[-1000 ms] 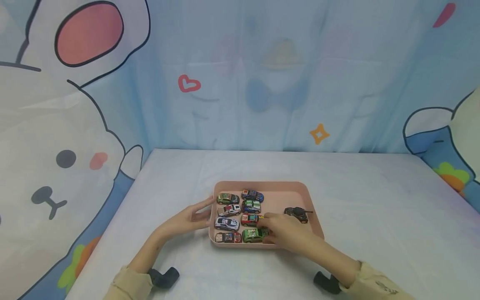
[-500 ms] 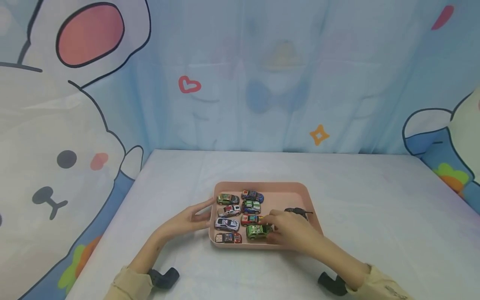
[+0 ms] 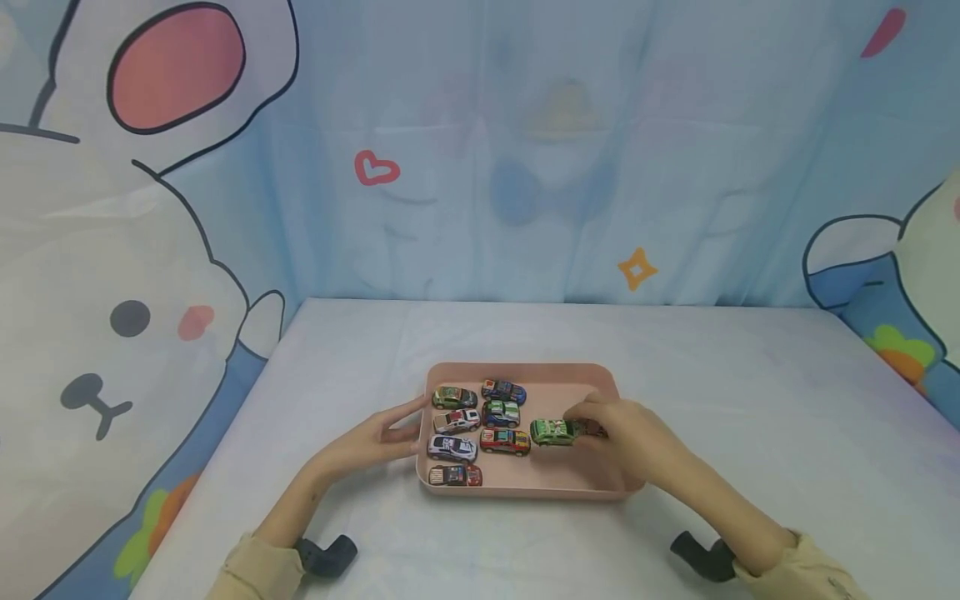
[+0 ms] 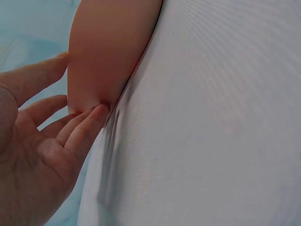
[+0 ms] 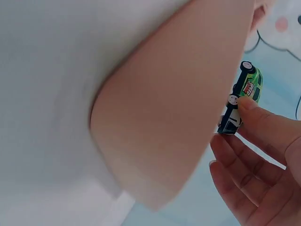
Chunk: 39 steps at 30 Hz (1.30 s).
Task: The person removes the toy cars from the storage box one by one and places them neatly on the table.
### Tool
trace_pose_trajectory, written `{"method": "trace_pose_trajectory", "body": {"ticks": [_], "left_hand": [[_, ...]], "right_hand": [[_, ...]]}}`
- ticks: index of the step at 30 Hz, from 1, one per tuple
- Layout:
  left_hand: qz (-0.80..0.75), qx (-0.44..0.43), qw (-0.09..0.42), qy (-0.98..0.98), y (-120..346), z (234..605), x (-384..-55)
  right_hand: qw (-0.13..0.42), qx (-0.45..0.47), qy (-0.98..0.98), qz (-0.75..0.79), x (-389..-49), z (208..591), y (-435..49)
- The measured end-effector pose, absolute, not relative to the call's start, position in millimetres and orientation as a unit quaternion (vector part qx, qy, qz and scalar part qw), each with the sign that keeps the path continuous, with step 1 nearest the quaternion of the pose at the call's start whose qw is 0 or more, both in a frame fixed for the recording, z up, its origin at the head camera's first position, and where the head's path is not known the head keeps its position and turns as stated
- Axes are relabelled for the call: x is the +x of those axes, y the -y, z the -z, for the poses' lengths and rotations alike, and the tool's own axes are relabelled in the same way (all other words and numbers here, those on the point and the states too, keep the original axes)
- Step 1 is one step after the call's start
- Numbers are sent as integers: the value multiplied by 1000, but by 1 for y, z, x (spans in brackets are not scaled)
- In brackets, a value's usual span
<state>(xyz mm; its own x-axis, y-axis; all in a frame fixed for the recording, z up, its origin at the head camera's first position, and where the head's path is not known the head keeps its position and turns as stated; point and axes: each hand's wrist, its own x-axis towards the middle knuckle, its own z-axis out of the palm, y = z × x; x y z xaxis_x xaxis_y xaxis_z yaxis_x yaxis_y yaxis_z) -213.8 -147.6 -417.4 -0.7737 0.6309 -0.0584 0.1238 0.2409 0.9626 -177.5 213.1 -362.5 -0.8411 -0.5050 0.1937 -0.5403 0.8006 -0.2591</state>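
Observation:
My right hand (image 3: 633, 437) pinches a green toy car (image 3: 552, 432) by its rear end between thumb and fingers, over the right half of the pink tray (image 3: 555, 483). The right wrist view shows the same green toy car (image 5: 251, 87) lifted above the tray rim, its wheels and dark underside visible. My left hand (image 3: 375, 437) touches the tray's left side with extended fingers. In the left wrist view its fingertips rest against the outer wall of the tray (image 4: 113, 42). A dark toy tank is mostly hidden behind my right hand.
Several other toy cars stand in two columns in the tray's left half, among them a red one (image 3: 505, 442), a white-and-blue one (image 3: 452, 448) and a dark one with a red end (image 3: 455, 476). The tray lies on a white-covered table (image 3: 750, 400) before a printed curtain (image 3: 450, 225).
The green car has left its place at the front of the second column and moved up and right in my right hand. My left hand has stayed at the tray.

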Motion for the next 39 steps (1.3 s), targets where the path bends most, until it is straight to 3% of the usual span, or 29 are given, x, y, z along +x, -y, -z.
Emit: {"method": "trace_pose_trajectory", "body": {"ticks": [14,27,39], "left_hand": [[-562,244,231,-756,149,416,-214],[-568,250,234,-749,149,420,-216],[-573,236,237,-748,148,419,-214]], "right_hand": [[103,223,958,-149,-203,352,-277],[66,177,962,-196,-241,376,-329],[11,191,966,-172,-260,396,-338]]}}
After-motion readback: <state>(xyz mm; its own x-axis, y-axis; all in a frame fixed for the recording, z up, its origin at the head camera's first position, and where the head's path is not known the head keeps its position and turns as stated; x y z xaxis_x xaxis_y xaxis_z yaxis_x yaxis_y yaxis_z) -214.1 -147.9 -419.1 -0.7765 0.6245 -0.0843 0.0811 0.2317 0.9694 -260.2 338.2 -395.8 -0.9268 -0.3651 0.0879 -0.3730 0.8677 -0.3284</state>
